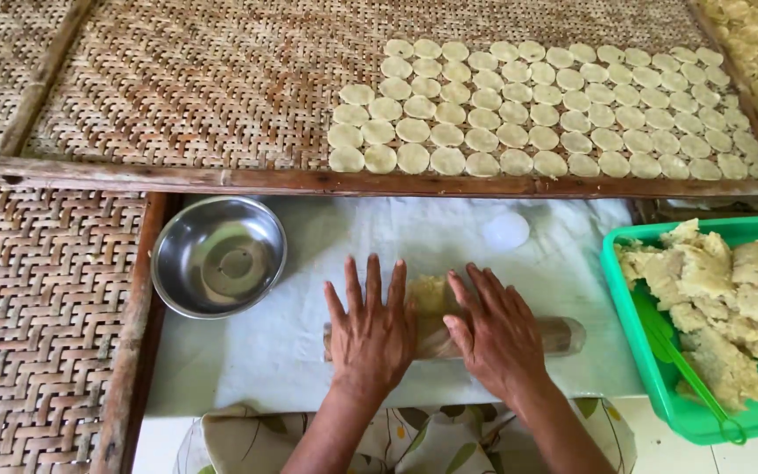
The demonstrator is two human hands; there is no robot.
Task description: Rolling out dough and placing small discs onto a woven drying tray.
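Head view
Left hand [370,329]: flat, fingers spread, palm pressed down on the rolling pin; it grasps nothing.
Right hand [497,329]: likewise flat and released, palm on the pin just beside the left, fingers pointing far and slightly left.
Rolling pin [563,335]: a clear cylinder lying left to right on the white cloth, mostly hidden under both palms, its right end sticking out.
Dough [432,294]: a pale yellowish patch on the cloth, just beyond the pin, showing between the two hands.
White cloth [256,351]: spread over the near work surface, between the woven mat on the left and the green tray on the right.
Steel bowl [218,255]: round, shiny, at the far left of the cloth, well apart from the hands.
Round cutter [505,231]: a small whitish disc shape on the cloth, far of the right hand.
Green tray [660,386]: at the right, holding crumbly lumps of dough [730,290] and a green tool.
Woven rack [203,79]: wood-framed, across the far side; its right half carries neat rows of pale flat discs [537,110].
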